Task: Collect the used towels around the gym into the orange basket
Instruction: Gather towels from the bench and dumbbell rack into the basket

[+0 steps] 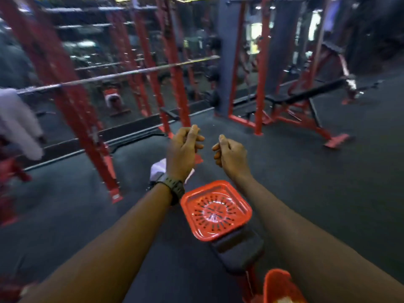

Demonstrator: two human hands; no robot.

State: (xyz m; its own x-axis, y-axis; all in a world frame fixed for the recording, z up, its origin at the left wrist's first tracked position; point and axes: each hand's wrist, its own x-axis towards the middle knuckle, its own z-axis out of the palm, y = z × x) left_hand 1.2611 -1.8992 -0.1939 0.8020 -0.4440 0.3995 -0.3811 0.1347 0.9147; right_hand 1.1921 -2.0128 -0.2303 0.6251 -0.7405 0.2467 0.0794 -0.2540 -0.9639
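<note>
Your left hand (182,147) & right hand (229,155) hang loosely curled, holding nothing, above the orange basket (215,209); white towel (158,169) just beside it.

Single head-worn wide view, aimed forward and down, square perforated orange plastic basket (216,211) seen close below, red steel racks (175,68) farther ahead

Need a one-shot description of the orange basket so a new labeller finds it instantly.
Start from the two outstretched forearms at the bottom of the head view; between them a black padded seat runs toward the camera. The orange basket sits on its far end, below the right hand. It is the only square, empty tray with slots fanned round its base; the surrounding red things are rack posts.
</note>
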